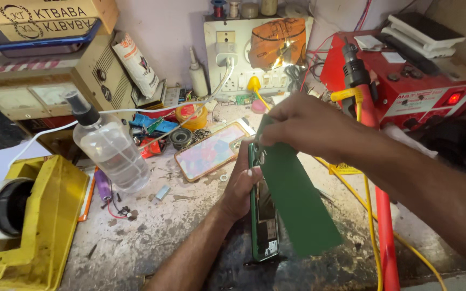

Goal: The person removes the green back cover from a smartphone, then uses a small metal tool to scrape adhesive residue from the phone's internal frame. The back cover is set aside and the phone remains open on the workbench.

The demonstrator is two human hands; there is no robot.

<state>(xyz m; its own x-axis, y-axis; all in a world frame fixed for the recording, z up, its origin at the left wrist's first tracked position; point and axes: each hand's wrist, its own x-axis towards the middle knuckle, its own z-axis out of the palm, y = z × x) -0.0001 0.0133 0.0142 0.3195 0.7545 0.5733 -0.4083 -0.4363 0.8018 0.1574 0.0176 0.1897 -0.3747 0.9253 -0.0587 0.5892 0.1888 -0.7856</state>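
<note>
In the head view, an opened green phone (pixel 264 215) is held on edge over the stained worktop (pixel 152 231) by the left hand (pixel 242 186), which is closed around its side. Its green back cover (pixel 295 205) is pinched at the upper corner by the right hand (pixel 297 125) and swung apart from the body. The cover-separating step appears to be in hand; a steady, gentle peel seems called for next. A spray bottle (pixel 109 145) stands well apart at left.

Scuffed grey workbench (pixel 152 226) against a pale, perhaps pinkish wall (pixel 163 27)
</note>
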